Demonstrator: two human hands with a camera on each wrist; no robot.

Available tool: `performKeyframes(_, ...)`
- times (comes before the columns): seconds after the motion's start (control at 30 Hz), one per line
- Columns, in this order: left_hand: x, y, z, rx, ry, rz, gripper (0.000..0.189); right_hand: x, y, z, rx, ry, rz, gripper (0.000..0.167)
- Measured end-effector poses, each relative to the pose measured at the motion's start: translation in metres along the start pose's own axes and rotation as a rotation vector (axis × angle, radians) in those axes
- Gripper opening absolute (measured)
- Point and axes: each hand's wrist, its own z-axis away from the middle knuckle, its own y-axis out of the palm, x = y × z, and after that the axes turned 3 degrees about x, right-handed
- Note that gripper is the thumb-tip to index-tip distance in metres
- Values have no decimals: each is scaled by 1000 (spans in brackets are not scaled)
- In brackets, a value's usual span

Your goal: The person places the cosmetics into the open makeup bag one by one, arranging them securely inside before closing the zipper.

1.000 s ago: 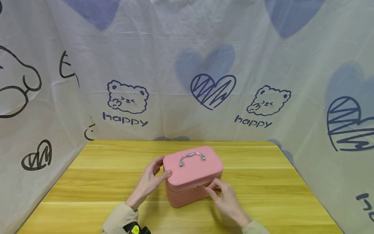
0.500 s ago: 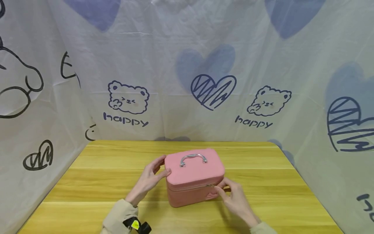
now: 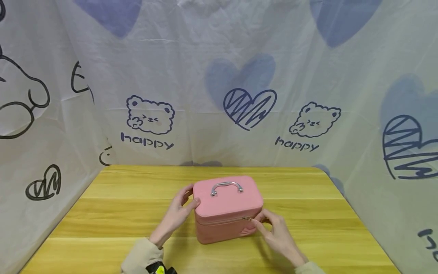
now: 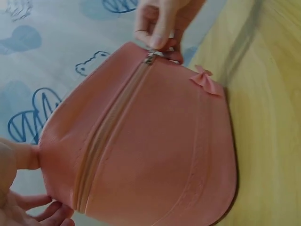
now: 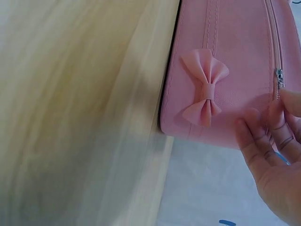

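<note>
A pink vanity case point(image 3: 222, 203) sits at a slight angle on the table, lid down. On its top is a silver handle point(image 3: 226, 185), and a pink bow point(image 5: 208, 89) decorates the front. My left hand point(image 3: 177, 211) holds the lid's left end, thumb on the top edge and fingers round the side. At the front right corner, my right hand point(image 3: 278, 235) pinches the metal zipper pull point(image 5: 279, 79) between thumb and index finger. The zipper point(image 4: 110, 125) runs along the front below the lid. Part of the pull is hidden by the fingertips.
The wooden table point(image 3: 308, 205) extends to both sides of the case. A white cloth point(image 3: 198, 125) printed with hearts and bears hangs behind it and at both sides. A black device with a yellow mark point(image 3: 159, 268) is on the left sleeve.
My right hand has drawn the zipper pull rightward along the front, uncovering the bow. The case has shifted slightly right and nearer. Over the last half second there is hardly any motion.
</note>
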Motion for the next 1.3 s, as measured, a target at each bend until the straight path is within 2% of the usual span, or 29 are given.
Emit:
performKeyframes(0.1, 0, 8, 3, -59, 27, -71, 61, 0, 0, -1, 2, 4, -20, 15)
performKeyframes(0.2, 1, 16, 5, -100, 16, -140, 74, 0, 0, -1, -8, -2, -11, 15)
performKeyframes(0.33, 1, 25, 9, -101, -33, -199, 103, 1, 0, -2, -44, -25, 18, 17)
performKeyframes(0.43, 0, 29, 11, -95, -48, -204, 110, 0, 1, -2, -66, -46, 31, 19)
performKeyframes(0.57, 0, 29, 12, -83, -45, -171, 105, 0, 3, -2, -77, -77, 41, 21)
performKeyframes(0.73, 3, 24, 11, -79, 2, -137, 89, 2, 9, 0, -88, -134, 58, 23)
performKeyframes(0.9, 5, 21, 9, -133, 51, -144, 70, 8, 20, 0, -131, -194, 54, 26)
performKeyframes(1.03, 5, 22, 8, -199, 32, -200, 60, 18, 31, 1, -184, -190, 55, 26)
performKeyframes(1.13, 3, 26, 6, -239, 0, -231, 64, 24, 37, 2, -207, -160, 62, 24)
performKeyframes(1.3, 2, 34, 1, -293, -29, -280, 82, 30, 44, 4, -213, -110, 57, 24)
